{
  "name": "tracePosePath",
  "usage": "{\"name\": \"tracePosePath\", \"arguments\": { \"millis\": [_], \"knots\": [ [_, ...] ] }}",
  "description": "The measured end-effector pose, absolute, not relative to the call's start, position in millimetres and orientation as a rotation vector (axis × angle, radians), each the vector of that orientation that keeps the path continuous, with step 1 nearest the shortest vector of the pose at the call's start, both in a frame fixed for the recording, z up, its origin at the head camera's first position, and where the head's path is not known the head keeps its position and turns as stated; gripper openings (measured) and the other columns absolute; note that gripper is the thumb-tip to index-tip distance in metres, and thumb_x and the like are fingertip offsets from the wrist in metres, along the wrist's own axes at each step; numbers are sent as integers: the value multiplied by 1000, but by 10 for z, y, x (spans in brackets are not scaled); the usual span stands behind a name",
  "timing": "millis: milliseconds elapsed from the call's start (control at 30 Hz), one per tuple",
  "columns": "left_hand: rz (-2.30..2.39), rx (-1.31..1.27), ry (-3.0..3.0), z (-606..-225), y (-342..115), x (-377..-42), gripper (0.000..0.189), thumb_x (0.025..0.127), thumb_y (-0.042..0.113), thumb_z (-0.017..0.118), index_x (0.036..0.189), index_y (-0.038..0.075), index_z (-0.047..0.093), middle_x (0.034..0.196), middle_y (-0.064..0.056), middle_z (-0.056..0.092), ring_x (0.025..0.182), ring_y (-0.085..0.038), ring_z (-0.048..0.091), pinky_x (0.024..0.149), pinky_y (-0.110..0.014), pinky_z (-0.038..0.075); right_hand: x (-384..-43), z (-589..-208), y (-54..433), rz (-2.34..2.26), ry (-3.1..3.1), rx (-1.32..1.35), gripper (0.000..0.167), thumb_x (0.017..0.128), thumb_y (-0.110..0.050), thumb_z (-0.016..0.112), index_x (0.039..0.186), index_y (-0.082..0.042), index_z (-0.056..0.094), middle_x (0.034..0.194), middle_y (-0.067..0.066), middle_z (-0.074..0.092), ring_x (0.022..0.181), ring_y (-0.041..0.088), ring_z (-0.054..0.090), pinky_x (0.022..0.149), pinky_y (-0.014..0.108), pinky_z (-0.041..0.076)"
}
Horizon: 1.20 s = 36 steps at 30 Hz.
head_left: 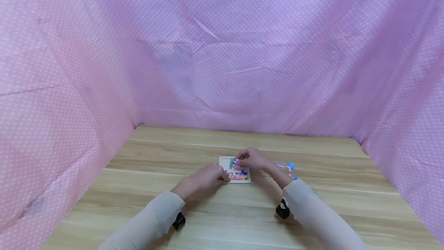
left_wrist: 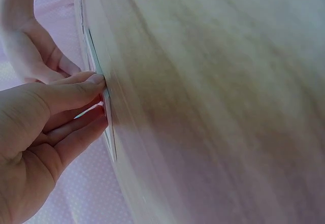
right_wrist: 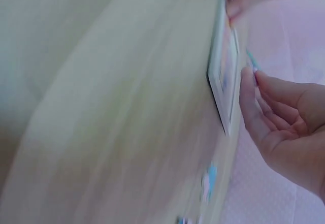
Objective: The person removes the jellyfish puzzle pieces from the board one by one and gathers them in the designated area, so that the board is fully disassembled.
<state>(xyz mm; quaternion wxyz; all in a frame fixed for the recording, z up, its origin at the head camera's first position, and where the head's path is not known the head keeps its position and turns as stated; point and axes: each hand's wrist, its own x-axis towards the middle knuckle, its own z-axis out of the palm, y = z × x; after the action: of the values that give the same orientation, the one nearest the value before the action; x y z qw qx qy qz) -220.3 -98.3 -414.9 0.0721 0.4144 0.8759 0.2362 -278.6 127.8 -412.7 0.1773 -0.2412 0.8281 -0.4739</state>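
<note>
Presently, a puzzle board [head_left: 224, 164] with a pale frame lies flat about the middle of the table [head_left: 194, 144], under the two hands. Fitted pieces [head_left: 239, 176], in pink, orange, purple and yellow, fill a band along its near side; part of the far side shows plain white.

A puzzle piece [right_wrist: 252, 58], teal at one end, is pinched between the thumb and finger of the right hand [head_left: 253, 158]. The right wrist view shows that piece raised above the board and clear of it. The left hand [head_left: 209, 173] has its fingertips on the board at the near left edge; whether they grip the rim or merely press cannot be told. The hands are apart, near each other.

Several loose pieces [head_left: 290, 164], blue and pink, lie on the table to the right of the board, beyond the right forearm. Both arms wear pale sleeves [head_left: 149, 215], with a black device [head_left: 283, 210] under each wrist. Pink cloth [head_left: 243, 72] with white dots, creased in places, surrounds the table's far and lateral sides.
</note>
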Motion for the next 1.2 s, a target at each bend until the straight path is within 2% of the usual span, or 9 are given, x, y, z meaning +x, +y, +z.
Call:
{"name": "tracePosePath", "arguments": {
  "millis": [200, 267, 400, 500, 733, 833, 1100, 1200],
  "knots": [
    [710, 1221, 2637, -4168, -1000, -2180, 15, 95, 3, 69, 101, 9, 81, 91, 4, 73, 75, -4, 52, 69, -17, 46, -2787, -4078, 1608, -1405, 2267, -603, 24, 96, -3, 66, 114, 13, 67, 93, 19, 73, 85, 32, 71, 80, 44, 58],
    [720, 1199, 2630, -4170, -1000, -2182, 15, 95, 3, 69, 101, 9, 81, 92, 4, 73, 74, -4, 52, 69, -17, 47, -2784, -4054, 1723, -1387, 2271, -598, 25, 95, -4, 67, 114, 12, 68, 94, 20, 73, 85, 34, 71, 80, 45, 58],
    [744, 1135, 2632, -4177, -994, -2201, 18, 95, 3, 69, 108, 9, 79, 104, 2, 75, 82, 0, 57, 72, -17, 49, -2781, -4019, 1922, -1362, 2255, -603, 26, 94, -3, 67, 114, 14, 66, 96, 26, 71, 85, 38, 70, 80, 48, 58],
    [748, 1130, 2639, -4184, -990, -2221, 19, 94, 2, 69, 111, 9, 78, 111, -2, 74, 85, 0, 58, 74, -17, 49, -2777, -4009, 2040, -1355, 2254, -603, 25, 94, -2, 68, 113, 15, 65, 95, 27, 71, 84, 38, 70, 79, 45, 58],
    [723, 1182, 2627, -4191, -980, -2229, 15, 95, 2, 69, 103, 7, 80, 98, 1, 74, 76, -1, 52, 70, -16, 46, -2744, -4063, 2257, -1303, 2315, -614, 21, 93, -1, 70, 108, 13, 68, 90, 17, 73, 79, 24, 68, 71, 29, 57],
    [739, 1179, 2625, -4186, -974, -2229, 14, 95, 2, 69, 99, 7, 81, 94, 3, 73, 77, -2, 52, 69, -16, 45, -2724, -4074, 2318, -1272, 2323, -590, 19, 93, -3, 70, 106, 10, 70, 91, 14, 73, 77, 21, 67, 69, 28, 56],
    [709, 1233, 2642, -4172, -956, -2252, 19, 96, 1, 66, 82, 11, 75, 77, 1, 62, 69, -6, 46, 62, -19, 38, -2692, -4094, 2333, -1302, 2243, -567, 16, 92, 4, 69, 104, 14, 69, 91, 20, 73, 74, 20, 70, 68, 30, 59],
    [700, 1227, 2652, -4180, -949, -2240, 16, 96, 2, 67, 86, 11, 78, 79, 3, 65, 70, -5, 47, 63, -19, 39, -2671, -4121, 2329, -1294, 2263, -559, 15, 90, 4, 71, 101, 14, 69, 88, 20, 73, 71, 19, 69, 65, 29, 58]
  ]
}}
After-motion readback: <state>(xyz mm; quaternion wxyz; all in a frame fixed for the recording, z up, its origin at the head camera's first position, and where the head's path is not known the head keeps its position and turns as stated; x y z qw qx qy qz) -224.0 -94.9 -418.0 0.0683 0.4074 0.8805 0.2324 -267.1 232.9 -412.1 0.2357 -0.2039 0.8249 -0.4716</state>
